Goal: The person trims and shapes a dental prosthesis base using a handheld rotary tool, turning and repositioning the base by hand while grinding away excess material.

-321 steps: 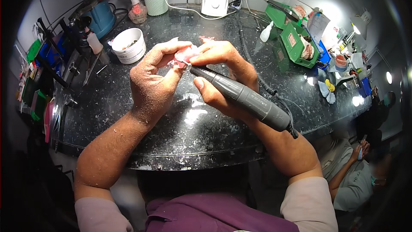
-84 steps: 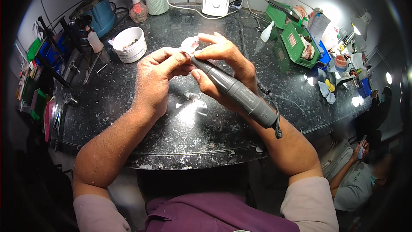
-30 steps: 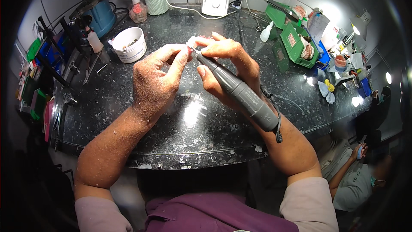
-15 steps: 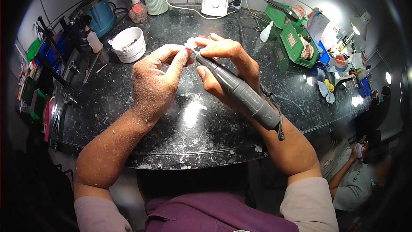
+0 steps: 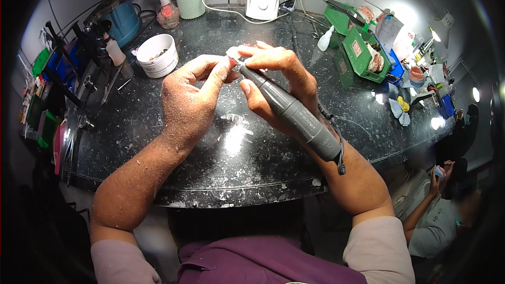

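Observation:
My right hand is closed round a dark grey rotary handpiece, its thick body slanting down toward my right forearm and its narrow tip pointing at my left fingers. My left hand, dusted with pale powder, pinches a small whitish piece between thumb and fingers. The tip of the handpiece is right beside this piece; whether they touch I cannot tell. Fingers cover most of the piece, so its full shape is hidden. A dark cord runs from the back end of the handpiece.
A white tub stands left of my hands on the black speckled bench. Behind are a mint-green holder, a pink-stained bottle and a white control box. Green boxes with dental models sit right. Another person is lower right.
The handpiece has tilted and shifted slightly, its back end a little to the left. The whitish piece has turned slightly between my fingers. The other person's hands have moved up.

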`<control>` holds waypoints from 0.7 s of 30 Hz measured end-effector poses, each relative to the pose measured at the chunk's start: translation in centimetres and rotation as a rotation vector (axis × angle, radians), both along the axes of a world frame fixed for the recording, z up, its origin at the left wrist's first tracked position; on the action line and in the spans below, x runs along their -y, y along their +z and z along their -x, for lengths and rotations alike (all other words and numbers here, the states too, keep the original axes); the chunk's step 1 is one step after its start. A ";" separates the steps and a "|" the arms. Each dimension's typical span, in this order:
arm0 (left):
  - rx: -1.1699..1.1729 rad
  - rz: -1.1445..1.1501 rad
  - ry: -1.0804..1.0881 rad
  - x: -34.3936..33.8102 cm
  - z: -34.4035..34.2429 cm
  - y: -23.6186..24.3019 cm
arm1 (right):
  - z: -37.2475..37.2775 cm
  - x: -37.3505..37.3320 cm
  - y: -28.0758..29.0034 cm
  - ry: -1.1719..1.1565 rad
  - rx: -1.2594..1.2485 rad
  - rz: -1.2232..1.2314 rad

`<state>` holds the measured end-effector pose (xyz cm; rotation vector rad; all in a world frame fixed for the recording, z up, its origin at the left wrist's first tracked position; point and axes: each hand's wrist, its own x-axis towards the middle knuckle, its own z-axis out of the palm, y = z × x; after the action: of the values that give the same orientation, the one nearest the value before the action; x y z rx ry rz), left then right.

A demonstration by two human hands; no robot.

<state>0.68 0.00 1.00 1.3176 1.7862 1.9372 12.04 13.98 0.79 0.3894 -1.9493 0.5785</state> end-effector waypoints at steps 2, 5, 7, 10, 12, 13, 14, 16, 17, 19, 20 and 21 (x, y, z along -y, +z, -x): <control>-0.003 -0.015 -0.012 -0.1 0.0 -0.1 | -0.1 0.1 0.0 0.003 -0.011 0.063; 0.001 -0.017 -0.010 0.0 0.0 0.0 | 0.1 0.0 -0.2 0.005 -0.011 0.032; 0.010 -0.014 -0.008 0.0 0.0 0.0 | 0.3 -0.2 -0.1 -0.010 -0.042 0.021; -0.006 -0.020 -0.023 0.0 0.2 -0.2 | 0.4 0.0 -0.1 -0.024 -0.080 0.036; -0.012 0.010 0.010 0.0 0.0 0.1 | 0.4 0.1 -0.1 -0.026 -0.087 0.061; -0.012 0.009 0.008 0.0 0.0 0.0 | 0.3 0.0 -0.1 -0.023 -0.074 0.058; -0.030 0.008 0.009 0.0 0.1 -0.1 | 0.2 0.0 -0.1 -0.022 -0.060 0.055; -0.047 0.009 0.010 -0.1 0.2 -0.2 | 0.2 0.1 -0.1 -0.026 -0.060 0.070; -0.042 0.006 0.015 -0.1 0.1 -0.2 | 0.2 0.2 0.0 -0.030 -0.060 0.084; -0.037 0.004 0.022 -0.2 0.2 -0.3 | 0.1 0.2 0.1 -0.015 -0.043 0.066; -0.026 -0.007 0.015 -0.2 0.3 -0.4 | 0.0 0.2 0.2 -0.001 -0.027 0.047; -0.016 -0.018 0.008 -0.2 0.3 -0.4 | 0.1 0.3 0.1 -0.001 -0.028 0.046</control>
<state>0.41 0.17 0.63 1.3377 1.7880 1.9568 11.93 13.70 0.92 0.3655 -1.9059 0.6132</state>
